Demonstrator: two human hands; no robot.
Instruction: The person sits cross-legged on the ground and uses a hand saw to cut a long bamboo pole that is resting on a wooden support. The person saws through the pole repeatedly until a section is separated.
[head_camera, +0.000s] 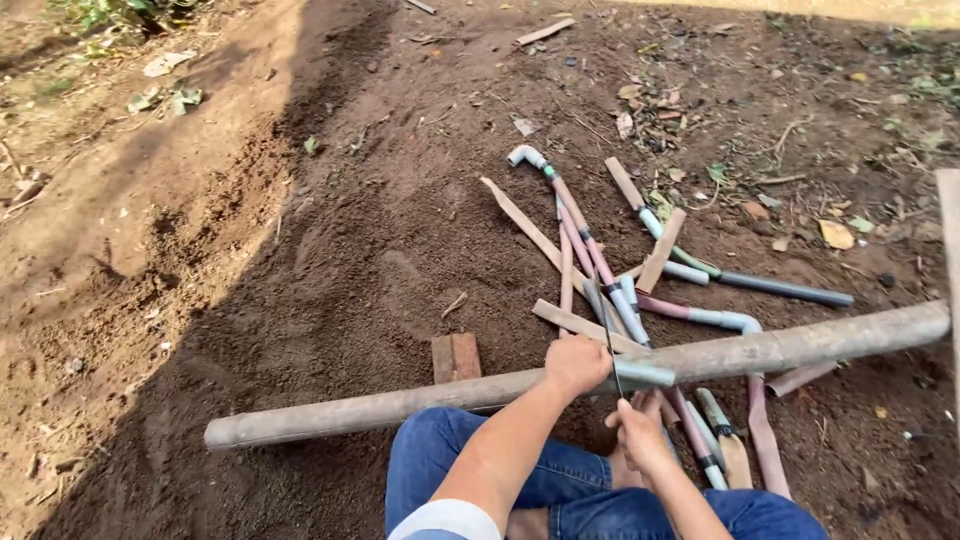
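Observation:
A long mud-coated pipe (380, 405) lies across the soil in front of my knees, with a cleaner grey patch (648, 375) near its middle. My left hand (575, 365) is closed over the pipe just left of that patch. My right hand (640, 432) sits lower and nearer to me, gripping the end of a thin dark saw blade (607, 330). The blade runs up and away across the pipe beside my left hand. My blue-jeaned legs (440, 450) fill the bottom edge.
Behind the pipe lies a pile of short pipe offcuts with elbows (600, 265) and flat wooden slats (530, 230). A reddish brick (455, 357) sits just beyond the pipe. A grey pipe piece (785, 289) lies to the right. Loose dark soil surrounds everything, with dry leaves at the back right.

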